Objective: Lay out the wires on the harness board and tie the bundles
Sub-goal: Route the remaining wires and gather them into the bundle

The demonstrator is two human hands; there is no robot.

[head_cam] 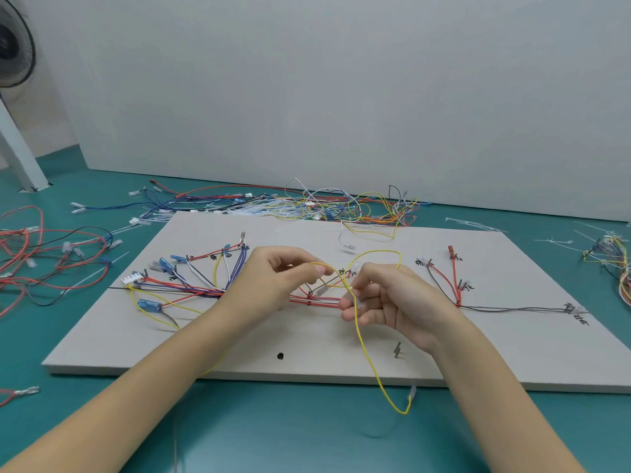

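A pale grey harness board lies flat on the green table. Red, blue, white and black wires are laid on it, fanning out at the left and running right to a black wire. Both hands are raised over the board's middle, holding one yellow wire. My left hand pinches it between thumb and forefinger. My right hand grips it where it crosses itself, below a loop over the fingers. Its long end hangs past the board's front edge to a clear terminal.
A tangle of loose coloured wires lies behind the board by the white wall. More red and black wires spread at the left, another bundle at the right edge. White cable ties lie at back right. A fan stands far left.
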